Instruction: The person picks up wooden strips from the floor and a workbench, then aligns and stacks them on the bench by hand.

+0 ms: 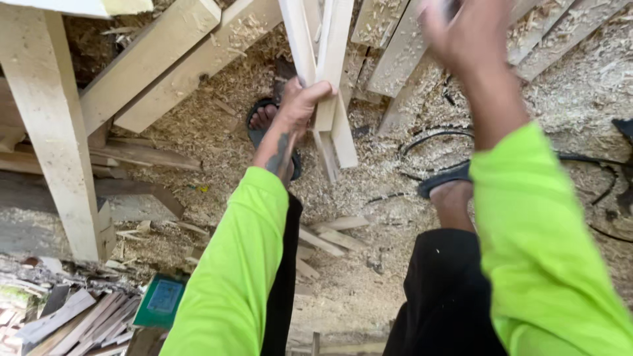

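Slats [326, 79]: long axis running near-vertical in view, lower ends pointing at the floor [369, 283].
L hand [300, 102]: fingers gripping slats.
R hand [471, 33]: blurring, fingers can't tell.

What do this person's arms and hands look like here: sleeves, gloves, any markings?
Both arms wear bright lime-green long sleeves, pushed up short of the wrists. The left hand is bare, with no glove, and a dark tattoo runs along the left forearm above the cuff. The right hand is bare too and motion-blurred; no ring, watch or marking can be made out on it.

Wood strips [323, 72] stand upright between planks [165, 59] and, seemingly, cable [435, 142].
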